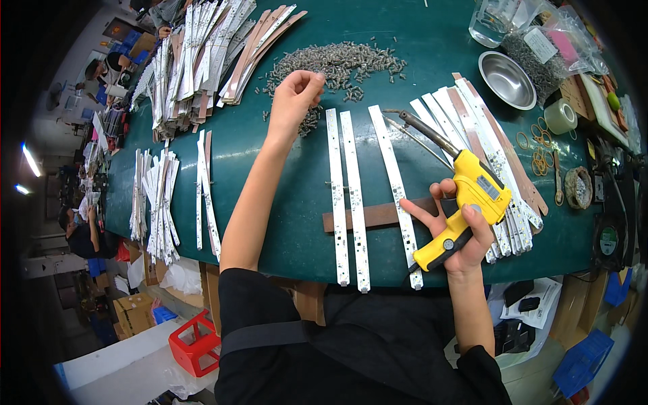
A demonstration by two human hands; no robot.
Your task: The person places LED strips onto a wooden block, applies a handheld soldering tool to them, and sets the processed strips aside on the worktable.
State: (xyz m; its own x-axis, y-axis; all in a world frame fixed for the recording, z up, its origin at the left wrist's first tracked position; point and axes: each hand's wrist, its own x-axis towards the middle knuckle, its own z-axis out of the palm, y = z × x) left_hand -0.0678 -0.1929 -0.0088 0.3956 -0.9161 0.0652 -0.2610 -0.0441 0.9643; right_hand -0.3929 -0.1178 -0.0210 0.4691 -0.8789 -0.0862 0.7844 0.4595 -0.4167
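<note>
My right hand (pixel 459 233) grips a yellow soldering gun (pixel 476 196). The gun's iron tip and a thin feed tube point up and left. One finger reaches out to a narrow white circuit board strip (pixel 393 182). Two more white strips, a left one (pixel 337 196) and a right one (pixel 354 196), lie beside it, all three across a dark brown bar (pixel 379 214). Over the near edge of a heap of small grey metal pieces (pixel 344 61) is my left hand (pixel 295 101), its fingers pinched together; anything between them is too small to make out.
Stacked strips (pixel 196 67) lie far left, with smaller bunches (pixel 160 202) nearer. More strips (pixel 499 155) fan out at right, under the gun. Beyond are a steel bowl (pixel 507 80), a bag of metal pieces (pixel 533 61), rubber bands (pixel 540 162) and a tape roll (pixel 560 117).
</note>
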